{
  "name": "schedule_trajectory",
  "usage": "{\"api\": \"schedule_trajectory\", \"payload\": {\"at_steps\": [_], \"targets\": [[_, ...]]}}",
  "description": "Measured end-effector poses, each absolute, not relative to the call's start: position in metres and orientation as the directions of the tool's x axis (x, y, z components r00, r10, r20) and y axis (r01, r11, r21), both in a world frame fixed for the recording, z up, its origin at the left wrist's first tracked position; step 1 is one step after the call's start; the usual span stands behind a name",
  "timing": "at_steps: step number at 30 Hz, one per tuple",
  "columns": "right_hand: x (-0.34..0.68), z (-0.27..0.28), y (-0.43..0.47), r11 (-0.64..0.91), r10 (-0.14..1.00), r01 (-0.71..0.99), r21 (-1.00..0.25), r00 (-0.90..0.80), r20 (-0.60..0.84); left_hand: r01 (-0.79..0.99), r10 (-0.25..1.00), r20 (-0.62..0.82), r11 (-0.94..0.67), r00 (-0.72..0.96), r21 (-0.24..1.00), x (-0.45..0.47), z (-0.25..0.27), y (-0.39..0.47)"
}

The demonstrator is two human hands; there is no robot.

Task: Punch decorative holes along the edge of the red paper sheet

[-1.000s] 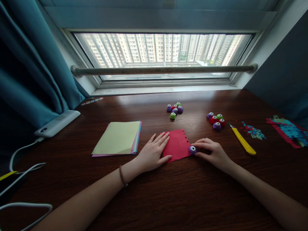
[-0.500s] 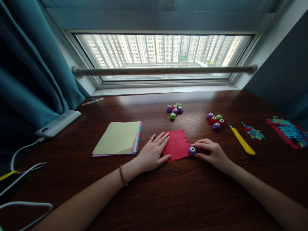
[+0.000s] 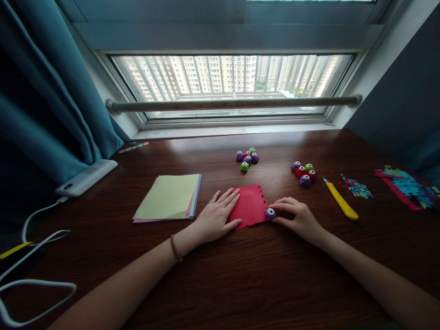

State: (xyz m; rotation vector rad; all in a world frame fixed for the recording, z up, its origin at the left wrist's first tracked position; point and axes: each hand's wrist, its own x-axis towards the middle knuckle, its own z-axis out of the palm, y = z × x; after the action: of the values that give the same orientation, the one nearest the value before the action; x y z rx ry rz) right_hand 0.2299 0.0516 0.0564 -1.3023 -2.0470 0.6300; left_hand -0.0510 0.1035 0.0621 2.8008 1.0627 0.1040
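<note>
A red sheet of paper (image 3: pixel 250 207) lies on the brown table, with a row of small punched holes along its right edge. Flat on its left part rests my left hand (image 3: pixel 217 217), fingers stretched out. My right hand (image 3: pixel 296 219) grips a small purple craft punch (image 3: pixel 271 213) with thumb and fingers. The punch sits at the lower right corner of the red paper, and a dark star shows on its white top. Whether the paper is inside its slot I cannot tell.
Left of my hands is a stack of coloured paper (image 3: pixel 167 197). Two groups of small punches (image 3: pixel 247 158) (image 3: pixel 304 173) stand farther back. To the right lie a yellow craft knife (image 3: pixel 341 200), paper confetti (image 3: pixel 357 187) and cut scraps (image 3: pixel 405 185). A white power strip (image 3: pixel 87 178) with cable is far left.
The camera view has shifted slightly, so everything appears a little displaced. Both hands, the red paper and the purple punch keep nearly the same places relative to one another.
</note>
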Motion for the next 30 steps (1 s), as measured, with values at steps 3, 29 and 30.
{"api": "schedule_trajectory", "payload": {"at_steps": [3, 29, 30], "targets": [[0.231, 0.055, 0.051, 0.404, 0.913, 0.623, -0.67, -0.324, 0.248, 0.658, 0.666, 0.003, -0.737, 0.746, 0.154, -0.05, 0.065, 0.103], [0.221, 0.035, 0.074, 0.249, 0.968, 0.64, -0.727, -0.177, 0.175, 0.363, 0.403, 0.116, -0.893, 0.908, 0.265, 0.016, 0.101, 0.069], [0.221, 0.034, 0.075, 0.239, 0.971, 0.644, -0.727, -0.173, 0.166, 0.355, 0.4, 0.118, -0.891, 0.909, 0.283, 0.016, 0.099, 0.069]]}}
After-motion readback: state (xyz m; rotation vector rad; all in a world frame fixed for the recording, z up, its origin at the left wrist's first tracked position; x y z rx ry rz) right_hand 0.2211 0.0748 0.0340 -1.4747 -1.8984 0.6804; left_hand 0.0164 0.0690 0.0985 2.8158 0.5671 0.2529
